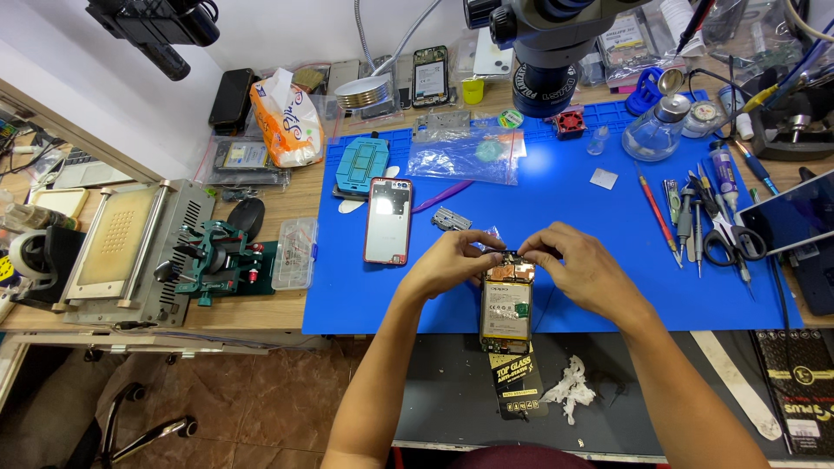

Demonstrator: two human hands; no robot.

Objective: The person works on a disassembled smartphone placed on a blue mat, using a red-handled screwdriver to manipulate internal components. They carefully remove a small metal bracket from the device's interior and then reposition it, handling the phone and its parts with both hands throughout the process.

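Left hand (447, 260) and right hand (578, 265) pinch closed fingers on the opened black smartphone's (506, 308) top edge, over the blue rubber mat (591, 287).

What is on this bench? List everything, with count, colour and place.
opened phone: 1, yellow battery showing, mat's front edge, under both hands
mat: 1, blue, centre
back cover: 1, clear with red rim, mat's left
plastic bag: 1, clear, mat's top
scissors: 1, black, mat's right
tissue pack: 1, orange and white, top left
crumpled tissue: 1, white, front
left hand: fingers at phone's top
right hand: fingers at phone's top
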